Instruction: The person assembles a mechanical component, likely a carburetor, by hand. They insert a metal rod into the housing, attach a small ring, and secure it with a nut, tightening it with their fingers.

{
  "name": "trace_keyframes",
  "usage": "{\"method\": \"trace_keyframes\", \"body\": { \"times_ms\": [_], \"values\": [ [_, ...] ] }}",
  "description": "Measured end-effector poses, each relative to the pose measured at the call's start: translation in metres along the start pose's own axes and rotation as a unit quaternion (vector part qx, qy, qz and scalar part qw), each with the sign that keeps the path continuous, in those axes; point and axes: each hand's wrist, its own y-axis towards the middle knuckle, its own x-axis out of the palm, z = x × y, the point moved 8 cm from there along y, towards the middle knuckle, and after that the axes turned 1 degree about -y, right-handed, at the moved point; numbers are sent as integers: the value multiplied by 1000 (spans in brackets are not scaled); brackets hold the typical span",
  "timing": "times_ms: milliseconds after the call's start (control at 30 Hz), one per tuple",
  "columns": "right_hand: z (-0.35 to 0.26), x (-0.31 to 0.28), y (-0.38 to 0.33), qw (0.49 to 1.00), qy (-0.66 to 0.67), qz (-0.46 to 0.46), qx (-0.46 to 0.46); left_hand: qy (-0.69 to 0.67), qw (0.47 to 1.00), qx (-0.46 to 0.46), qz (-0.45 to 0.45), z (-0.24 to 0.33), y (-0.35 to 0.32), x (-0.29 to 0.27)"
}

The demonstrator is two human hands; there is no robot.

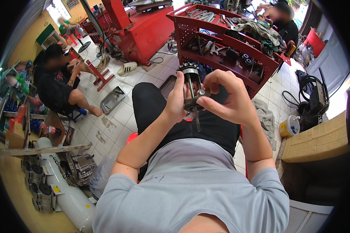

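Head view: a dark metal mechanism [191, 87] with a toothed gear at its far end and a long rod along it is held above the wearer's lap, clad in black trousers [151, 97]. The left hand [175, 97] grasps its left side, thumb laid along it. The right hand [227, 95] has curled fingers, with the thumb against the near end beside a round bolt head; whether they pinch it firmly, I cannot tell. Beyond stands a red tool cart [181, 31] carrying wrenches [202, 15] and crumpled cloths [256, 29]. To the left, a metal tray [112, 101] lies on the tiled floor near a seated person [52, 83].
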Motion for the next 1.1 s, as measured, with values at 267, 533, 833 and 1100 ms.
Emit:
{"method": "trace_keyframes", "body": {
  "times_ms": [267, 533, 833, 1100],
  "values": [
    [0, 1, 0, 1000, -10, -16, -8, 3, 1000, 14, 21, -3, 4, -5],
    [1, 1, -1, 999, -37, -19, -14, -2, 1000, 1, 11, -4, 2, -6],
    [3, 3, 0, 999, -34, -35, -10, -1, 1000, -4, 21, -4, 2, -6],
    [14, 8, 1, 999, 1, -32, 6, -41, 993, -110, 20, -16, -2, 1]
  ]
}}
